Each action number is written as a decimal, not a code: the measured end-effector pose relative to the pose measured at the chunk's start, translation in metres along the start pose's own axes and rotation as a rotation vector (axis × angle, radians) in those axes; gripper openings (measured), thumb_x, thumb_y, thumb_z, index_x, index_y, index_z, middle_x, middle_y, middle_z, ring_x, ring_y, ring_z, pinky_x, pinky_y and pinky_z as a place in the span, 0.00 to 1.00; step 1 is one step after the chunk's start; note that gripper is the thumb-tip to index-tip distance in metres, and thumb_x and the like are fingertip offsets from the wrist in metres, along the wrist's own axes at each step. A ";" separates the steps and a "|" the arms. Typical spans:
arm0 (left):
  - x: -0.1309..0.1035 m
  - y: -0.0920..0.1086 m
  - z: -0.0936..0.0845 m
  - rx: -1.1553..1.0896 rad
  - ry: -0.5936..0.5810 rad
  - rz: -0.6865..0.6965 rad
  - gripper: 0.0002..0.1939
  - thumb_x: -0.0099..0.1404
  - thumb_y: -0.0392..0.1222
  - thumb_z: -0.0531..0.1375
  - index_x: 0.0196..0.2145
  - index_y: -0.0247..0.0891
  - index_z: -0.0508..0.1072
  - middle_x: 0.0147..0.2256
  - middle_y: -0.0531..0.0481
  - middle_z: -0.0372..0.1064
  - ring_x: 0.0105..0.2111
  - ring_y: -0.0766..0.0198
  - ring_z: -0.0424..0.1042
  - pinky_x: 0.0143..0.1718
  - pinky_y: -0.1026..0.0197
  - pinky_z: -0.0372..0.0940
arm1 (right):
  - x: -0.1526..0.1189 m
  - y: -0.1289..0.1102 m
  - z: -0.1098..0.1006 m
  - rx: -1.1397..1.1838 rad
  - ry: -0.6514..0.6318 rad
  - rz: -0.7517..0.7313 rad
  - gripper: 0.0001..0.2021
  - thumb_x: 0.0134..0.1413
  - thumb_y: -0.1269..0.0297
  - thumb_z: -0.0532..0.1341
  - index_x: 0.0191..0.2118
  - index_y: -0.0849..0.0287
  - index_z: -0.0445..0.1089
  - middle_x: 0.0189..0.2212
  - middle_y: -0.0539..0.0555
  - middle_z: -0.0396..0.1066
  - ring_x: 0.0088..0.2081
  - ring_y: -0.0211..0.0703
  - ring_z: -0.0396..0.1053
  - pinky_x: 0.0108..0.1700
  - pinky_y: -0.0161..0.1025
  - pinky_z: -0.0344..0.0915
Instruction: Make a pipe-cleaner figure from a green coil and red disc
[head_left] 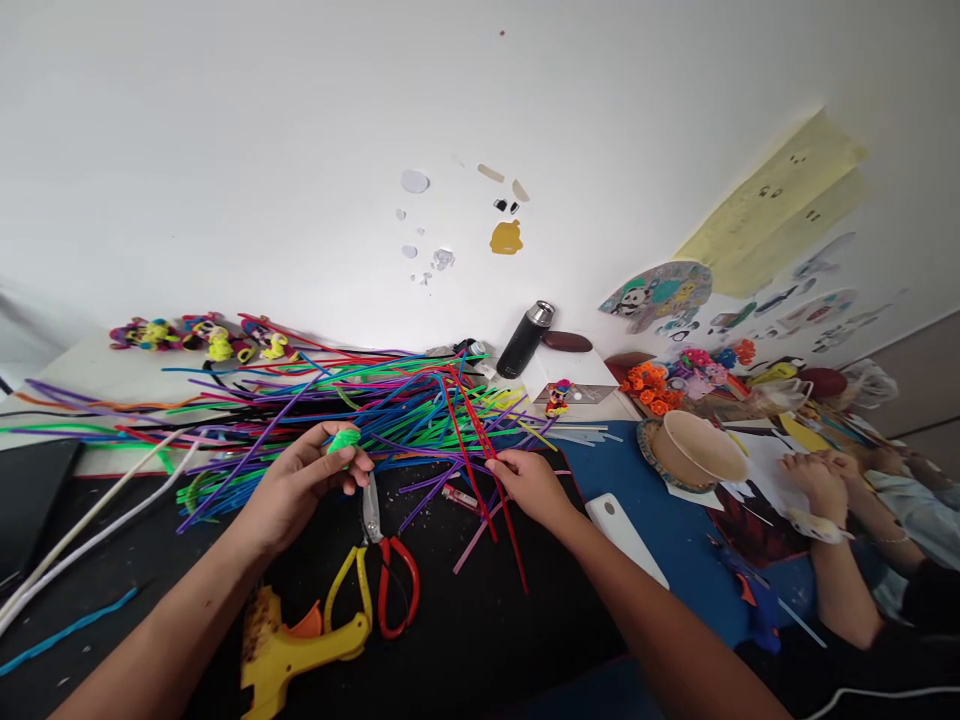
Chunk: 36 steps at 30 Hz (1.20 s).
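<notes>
Between the thumb and fingers of my left hand (311, 472) is a small coiled green pipe cleaner piece (345, 440). My right hand (529, 485) pinches red pipe cleaners (480, 430), whose lower ends hang past my fingers over the black mat. A long heap of coloured pipe cleaners (405, 410) spreads behind both hands. Below my left hand lie scissors (371, 515) with one yellow and one red handle. Nearer to me is a yellow glue gun (300, 650). A small red-capped tube (461, 498) rests to the left of my right hand.
A black flask (526, 340) leans by the wall. Several colourful pipe cleaner figures (214, 338) lie at the back left. Bowls (705, 448) and a white slab-like object (626, 540) are to the right. Beyond them are a co-worker's hands (817, 485) and a blue glue gun (761, 605).
</notes>
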<state>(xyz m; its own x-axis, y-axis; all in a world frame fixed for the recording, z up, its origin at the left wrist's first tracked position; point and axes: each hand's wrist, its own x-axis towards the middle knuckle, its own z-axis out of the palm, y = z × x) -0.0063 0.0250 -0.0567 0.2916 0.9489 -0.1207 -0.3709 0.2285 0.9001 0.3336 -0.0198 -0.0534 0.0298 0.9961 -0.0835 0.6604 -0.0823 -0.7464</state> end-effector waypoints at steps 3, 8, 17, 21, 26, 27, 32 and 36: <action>-0.001 0.000 0.001 0.001 -0.006 0.004 0.24 0.58 0.51 0.79 0.44 0.38 0.75 0.32 0.44 0.83 0.28 0.57 0.79 0.28 0.61 0.71 | -0.002 0.004 -0.003 0.030 0.031 0.031 0.21 0.64 0.46 0.61 0.25 0.54 0.69 0.19 0.48 0.62 0.26 0.46 0.60 0.31 0.40 0.52; -0.002 0.001 0.003 0.017 -0.010 0.018 0.24 0.58 0.51 0.79 0.45 0.38 0.75 0.32 0.43 0.83 0.28 0.56 0.79 0.28 0.61 0.70 | -0.007 0.009 -0.006 0.099 0.095 0.091 0.27 0.63 0.34 0.59 0.29 0.55 0.74 0.16 0.46 0.59 0.21 0.45 0.58 0.27 0.41 0.54; -0.003 0.001 0.005 -0.006 -0.020 -0.005 0.27 0.61 0.49 0.77 0.54 0.36 0.79 0.36 0.41 0.83 0.30 0.55 0.79 0.30 0.59 0.70 | -0.021 0.001 -0.006 0.168 0.215 0.067 0.27 0.60 0.34 0.64 0.36 0.57 0.81 0.19 0.49 0.64 0.24 0.46 0.60 0.28 0.41 0.55; -0.003 -0.001 0.005 -0.061 -0.042 -0.028 0.22 0.61 0.46 0.76 0.50 0.35 0.82 0.37 0.41 0.82 0.30 0.56 0.78 0.30 0.59 0.70 | -0.031 -0.017 -0.003 0.230 0.201 0.007 0.24 0.63 0.37 0.64 0.38 0.55 0.83 0.21 0.51 0.67 0.26 0.48 0.63 0.27 0.41 0.57; -0.003 -0.003 0.004 -0.142 -0.056 -0.032 0.15 0.61 0.42 0.76 0.44 0.38 0.81 0.32 0.49 0.75 0.27 0.62 0.74 0.26 0.63 0.66 | -0.042 -0.044 0.015 0.302 0.054 -0.031 0.22 0.65 0.41 0.65 0.37 0.57 0.83 0.22 0.50 0.66 0.25 0.43 0.59 0.28 0.39 0.55; -0.003 -0.003 0.005 -0.145 -0.055 -0.033 0.15 0.61 0.42 0.76 0.44 0.38 0.80 0.32 0.49 0.75 0.26 0.62 0.73 0.25 0.63 0.66 | -0.042 -0.048 0.020 0.336 0.010 -0.021 0.22 0.64 0.41 0.66 0.37 0.57 0.83 0.21 0.49 0.65 0.24 0.42 0.58 0.27 0.39 0.53; -0.004 0.000 0.007 -0.135 -0.054 -0.024 0.17 0.60 0.43 0.77 0.46 0.38 0.81 0.34 0.48 0.76 0.26 0.63 0.73 0.27 0.63 0.65 | -0.038 -0.062 0.046 0.532 -0.103 0.000 0.24 0.62 0.38 0.67 0.37 0.57 0.81 0.18 0.45 0.59 0.20 0.38 0.54 0.24 0.37 0.51; -0.005 0.003 0.009 -0.136 -0.045 -0.026 0.21 0.63 0.45 0.75 0.52 0.38 0.80 0.35 0.46 0.78 0.25 0.63 0.72 0.26 0.62 0.63 | -0.031 -0.071 0.072 0.614 -0.111 -0.022 0.26 0.62 0.37 0.66 0.38 0.59 0.81 0.17 0.44 0.58 0.19 0.36 0.52 0.22 0.36 0.49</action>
<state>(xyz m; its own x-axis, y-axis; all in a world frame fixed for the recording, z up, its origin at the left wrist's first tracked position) -0.0010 0.0186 -0.0496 0.3410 0.9322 -0.1211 -0.4776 0.2827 0.8318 0.2320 -0.0468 -0.0452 -0.0788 0.9911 -0.1075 0.1071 -0.0988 -0.9893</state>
